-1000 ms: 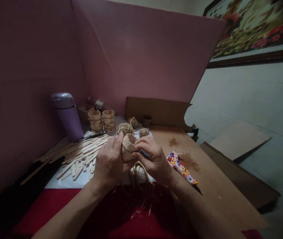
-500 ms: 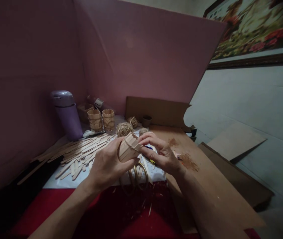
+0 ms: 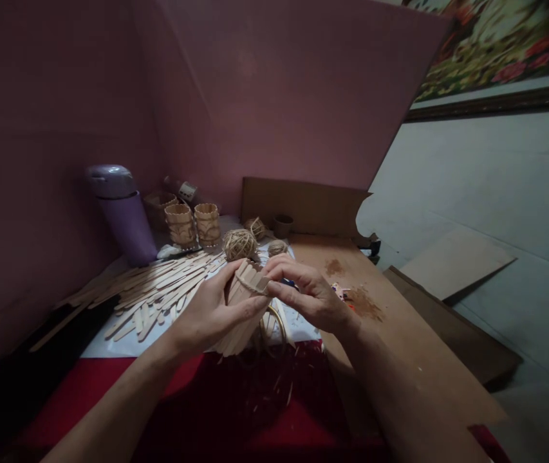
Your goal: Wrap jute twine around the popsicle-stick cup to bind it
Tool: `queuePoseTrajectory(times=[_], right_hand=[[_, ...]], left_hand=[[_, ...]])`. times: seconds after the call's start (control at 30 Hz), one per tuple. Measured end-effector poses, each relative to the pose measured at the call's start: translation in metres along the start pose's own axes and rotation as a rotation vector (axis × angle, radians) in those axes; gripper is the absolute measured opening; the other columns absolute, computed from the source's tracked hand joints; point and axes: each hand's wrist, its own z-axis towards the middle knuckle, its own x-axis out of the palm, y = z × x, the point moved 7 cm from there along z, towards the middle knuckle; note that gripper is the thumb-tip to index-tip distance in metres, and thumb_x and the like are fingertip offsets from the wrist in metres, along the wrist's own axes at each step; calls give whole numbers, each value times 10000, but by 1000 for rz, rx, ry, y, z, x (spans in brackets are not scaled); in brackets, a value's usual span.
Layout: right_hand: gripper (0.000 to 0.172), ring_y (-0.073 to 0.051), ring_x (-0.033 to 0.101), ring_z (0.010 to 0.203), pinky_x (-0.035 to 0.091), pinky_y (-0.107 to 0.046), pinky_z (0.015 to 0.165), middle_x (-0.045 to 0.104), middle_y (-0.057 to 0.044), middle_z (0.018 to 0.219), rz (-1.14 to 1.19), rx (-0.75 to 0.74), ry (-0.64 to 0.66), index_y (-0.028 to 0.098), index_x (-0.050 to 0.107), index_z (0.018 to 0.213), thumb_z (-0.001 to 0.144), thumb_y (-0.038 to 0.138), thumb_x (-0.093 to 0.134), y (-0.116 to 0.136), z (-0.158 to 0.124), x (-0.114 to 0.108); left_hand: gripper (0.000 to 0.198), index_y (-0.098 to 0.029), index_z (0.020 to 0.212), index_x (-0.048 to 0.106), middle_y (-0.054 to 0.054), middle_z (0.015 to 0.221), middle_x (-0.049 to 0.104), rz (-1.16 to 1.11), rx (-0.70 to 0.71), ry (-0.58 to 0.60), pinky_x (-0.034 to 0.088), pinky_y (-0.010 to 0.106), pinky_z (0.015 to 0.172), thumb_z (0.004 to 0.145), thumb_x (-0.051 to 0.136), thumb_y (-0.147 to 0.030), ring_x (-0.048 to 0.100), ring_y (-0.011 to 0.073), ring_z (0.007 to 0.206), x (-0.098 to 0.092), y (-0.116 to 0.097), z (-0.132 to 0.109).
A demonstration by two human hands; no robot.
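Note:
My left hand is wrapped round a cup made of wooden craft sticks, held tilted above the table. A strand of twine runs round its upper part. At the cup's rim, the thumb and fingers of my right hand close on its right edge, some fingertips hidden behind the sticks. Below the hands lie gold-coloured loops, partly covered. Many loose craft sticks are spread to the left on white paper.
Behind the hands are a large twine ball, a smaller one and a dark pot. Two decorated stick cups stand near a purple bottle. Brown board with reddish-brown powder covers the right side; red cloth lies in front.
The cup has swung more upright, so its lower end now shows beneath my left hand. My right hand stays at the rim. The whole view has shifted slightly.

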Motion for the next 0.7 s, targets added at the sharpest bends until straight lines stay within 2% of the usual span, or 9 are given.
queuePoseTrajectory(times=[0.13, 0.27, 0.47, 0.7], right_hand=[[171, -183, 558, 938, 453, -391, 903, 628, -54, 917, -11, -16, 52, 205, 623, 835, 926, 313, 526, 3, 0, 3], [148, -177, 558, 938, 453, -390, 908, 628, -53, 924, -27, -18, 49, 203, 618, 820, 917, 272, 531, 3, 0, 2], [87, -169, 559, 910, 461, -381, 889, 626, -40, 902, -66, -11, 22, 206, 609, 807, 879, 246, 580, -1, -1, 3], [113, -171, 567, 975, 460, -386, 918, 620, -52, 958, -36, -28, 31, 203, 604, 858, 920, 245, 520, 2, -1, 5]], left_hand=[[676, -196, 1276, 507, 104, 1240, 620, -148, -91, 14, 481, 410, 939, 703, 727, -480, 575, 304, 1152, 3, 8, 0], [724, -174, 1289, 491, 132, 1243, 619, -185, -147, 16, 487, 443, 935, 673, 746, -457, 569, 328, 1160, 6, 12, 0], [738, -172, 1299, 465, 112, 1180, 645, -133, -118, -44, 520, 411, 866, 661, 758, -400, 615, 306, 1075, 4, 7, 0], [823, -166, 1348, 430, 131, 1237, 613, -178, -109, -33, 513, 399, 889, 635, 760, -410, 585, 318, 1130, 3, 11, 1]])
